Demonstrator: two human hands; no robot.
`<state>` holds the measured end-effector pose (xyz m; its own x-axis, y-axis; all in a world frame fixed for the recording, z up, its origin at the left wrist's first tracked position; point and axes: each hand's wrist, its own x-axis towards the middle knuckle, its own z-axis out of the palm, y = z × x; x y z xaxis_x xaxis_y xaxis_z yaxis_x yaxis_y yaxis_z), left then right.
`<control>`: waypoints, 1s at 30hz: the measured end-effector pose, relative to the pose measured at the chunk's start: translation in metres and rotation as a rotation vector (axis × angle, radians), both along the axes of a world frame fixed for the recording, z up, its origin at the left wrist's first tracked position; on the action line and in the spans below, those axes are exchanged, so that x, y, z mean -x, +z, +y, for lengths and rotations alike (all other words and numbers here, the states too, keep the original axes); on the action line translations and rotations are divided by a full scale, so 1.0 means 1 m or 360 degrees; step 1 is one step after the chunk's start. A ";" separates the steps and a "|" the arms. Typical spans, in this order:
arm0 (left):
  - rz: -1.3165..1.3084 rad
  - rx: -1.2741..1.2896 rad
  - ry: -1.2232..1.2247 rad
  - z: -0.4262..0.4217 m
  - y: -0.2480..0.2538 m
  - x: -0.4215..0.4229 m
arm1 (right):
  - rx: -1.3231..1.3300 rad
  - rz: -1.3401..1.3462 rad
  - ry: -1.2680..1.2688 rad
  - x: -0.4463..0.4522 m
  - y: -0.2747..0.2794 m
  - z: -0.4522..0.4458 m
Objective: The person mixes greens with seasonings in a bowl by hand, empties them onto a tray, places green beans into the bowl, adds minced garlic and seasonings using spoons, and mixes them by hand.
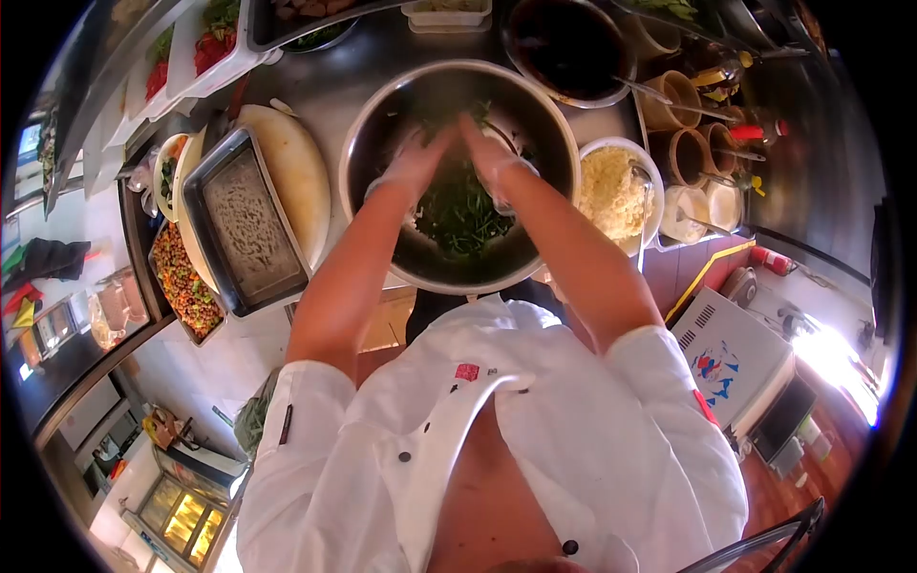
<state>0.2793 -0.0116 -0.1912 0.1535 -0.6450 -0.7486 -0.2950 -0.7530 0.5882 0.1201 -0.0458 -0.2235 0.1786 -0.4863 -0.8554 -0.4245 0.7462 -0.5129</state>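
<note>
A large metal bowl stands in front of me with dark green chopped greens in it. Both my hands reach down inside, in thin clear gloves. My left hand is at the far left of the bowl, with some greens at its fingers. Close beside it, my right hand tilts inward and has greens by its fingers too. Each hand is curved around greens, though blur and the greens hide most of the fingertips. Small white bits show near the hands; I cannot make out what they are.
Right of the bowl are a white tub of yellowish crumbs, a pot of dark sauce and several seasoning containers. Left are a black-rimmed metal tray, a round board and a tray of diced mixed vegetables.
</note>
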 end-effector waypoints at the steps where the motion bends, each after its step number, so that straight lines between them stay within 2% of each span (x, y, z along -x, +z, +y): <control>1: 0.0149 0.0095 0.0027 0.016 -0.020 -0.016 | -0.0009 0.0001 0.0064 0.012 0.016 0.008; 2: 0.0299 0.0188 0.0058 0.034 -0.037 -0.023 | 0.0126 0.0007 0.0011 0.032 0.009 0.018; 3: 0.0335 0.0147 0.0346 0.054 -0.045 -0.020 | 0.0252 0.0012 -0.0044 0.047 -0.008 0.034; 5: 0.0406 0.0062 0.0933 0.089 -0.062 -0.007 | -0.0107 -0.0120 -0.0745 0.049 -0.033 0.068; 6: 0.0113 -0.0001 0.0761 0.086 -0.065 0.010 | -0.0285 -0.0187 -0.1092 0.051 -0.040 0.081; 8: -0.0344 -0.0114 0.0322 0.072 -0.055 0.038 | -0.0678 -0.0708 -0.0967 0.025 -0.041 0.099; 9: -0.0192 0.0272 0.0397 0.075 -0.086 0.043 | -0.0620 -0.0297 -0.0975 0.011 -0.029 0.096; 12: 0.0046 0.0260 -0.0266 0.050 -0.021 0.002 | -0.0277 -0.0237 -0.0478 -0.004 -0.009 0.096; 14: 0.0111 0.0347 -0.0486 0.056 -0.017 -0.031 | 0.0533 0.0126 0.0725 0.014 0.001 0.084; 15: 0.0427 0.0246 0.0018 0.070 -0.014 -0.030 | 0.0636 0.0317 0.1064 0.011 0.049 0.058; 16: 0.0730 0.0135 0.0531 0.086 -0.010 -0.029 | 0.0733 0.0504 0.1405 0.010 0.070 0.035; 18: 0.0888 -0.0192 0.1296 0.098 0.011 -0.014 | 0.1372 0.0615 0.1348 0.015 0.024 -0.004; 19: 0.0958 -0.0353 0.1679 0.098 0.017 -0.003 | 0.1513 0.0542 0.1256 0.011 0.006 -0.029; 20: 0.1092 -0.0235 0.1781 0.094 0.009 0.008 | 0.1665 0.0474 0.1156 0.007 -0.009 -0.050; 22: 0.1365 0.0000 0.1986 0.091 -0.032 0.029 | 0.1517 0.0384 0.0741 0.002 -0.060 -0.046; 24: 0.1605 0.0155 0.1841 0.080 -0.100 0.035 | 0.1326 0.0310 0.0462 -0.009 -0.087 -0.030; 26: 0.1693 0.0314 0.1607 0.063 -0.127 0.039 | 0.1114 0.0256 0.0318 -0.018 -0.086 0.002; 27: 0.1417 0.0187 0.1570 0.053 -0.068 0.042 | 0.0949 0.0120 0.0188 -0.019 -0.078 0.013; 29: 0.1063 0.0226 0.1508 0.044 -0.034 0.044 | 0.0624 -0.0155 -0.0078 -0.020 -0.049 0.025; 30: 0.0849 0.0324 0.1367 0.043 -0.041 0.042 | 0.0558 -0.0117 -0.0075 -0.021 -0.031 0.028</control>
<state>0.2368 0.0311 -0.2327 0.3024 -0.5966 -0.7434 0.6323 -0.4580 0.6248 0.1409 -0.0175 -0.2543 0.2038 -0.7571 -0.6207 -0.3461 0.5374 -0.7691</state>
